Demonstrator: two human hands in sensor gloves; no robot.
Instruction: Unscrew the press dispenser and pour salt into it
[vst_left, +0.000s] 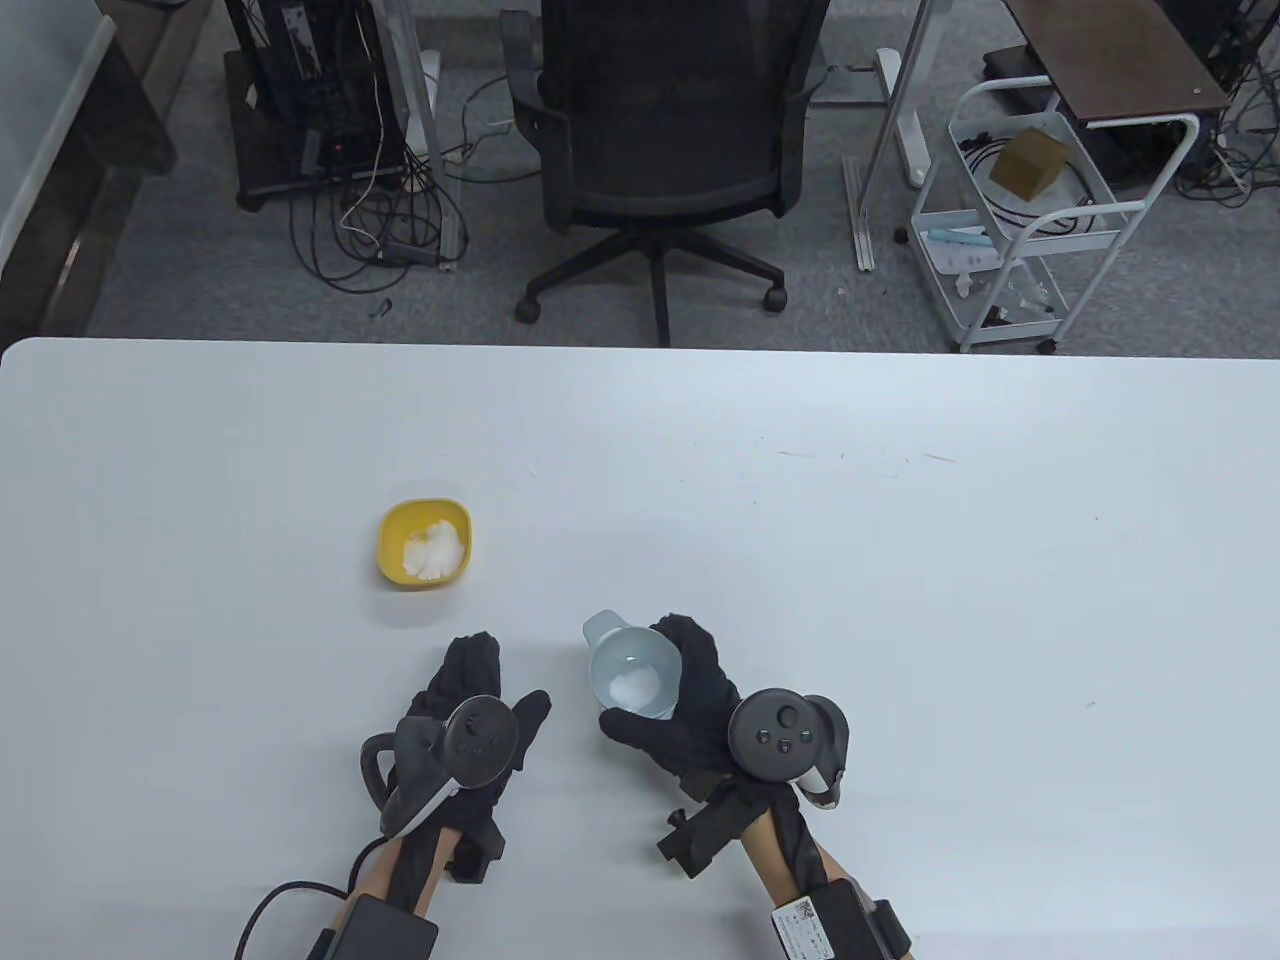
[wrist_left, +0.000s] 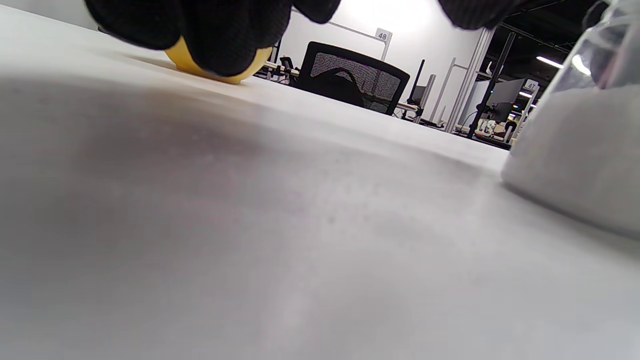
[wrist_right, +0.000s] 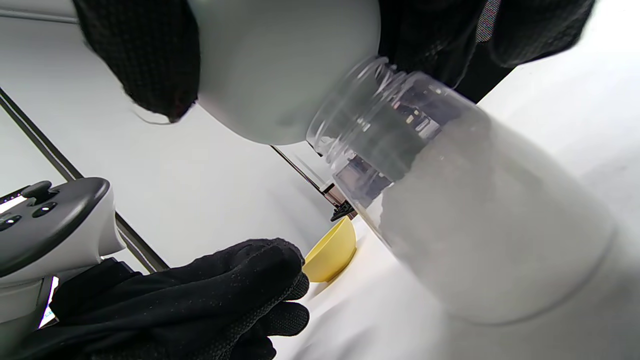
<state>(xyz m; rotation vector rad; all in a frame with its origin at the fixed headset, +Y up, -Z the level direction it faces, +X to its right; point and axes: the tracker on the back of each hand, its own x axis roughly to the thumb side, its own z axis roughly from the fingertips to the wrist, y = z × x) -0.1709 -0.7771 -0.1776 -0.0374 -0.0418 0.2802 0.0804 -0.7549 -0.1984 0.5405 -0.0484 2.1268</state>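
Observation:
My right hand (vst_left: 645, 678) grips a pale blue cup (vst_left: 612, 652) with a little white salt in it, held near the table's front middle. In the right wrist view the cup (wrist_right: 280, 65) sits tilted against the open threaded neck of the clear dispenser jar (wrist_right: 490, 225), which stands on the table and is mostly full of salt. In the table view the jar is hidden under the cup and hand. My left hand (vst_left: 505, 672) rests on the table left of the cup and holds nothing. No press cap shows in any view.
A yellow bowl (vst_left: 425, 545) with salt stands on the white table (vst_left: 900, 560) beyond my left hand; it also shows in the left wrist view (wrist_left: 225, 72). An office chair (vst_left: 660, 120) and a cart (vst_left: 1020, 210) stand past the far edge.

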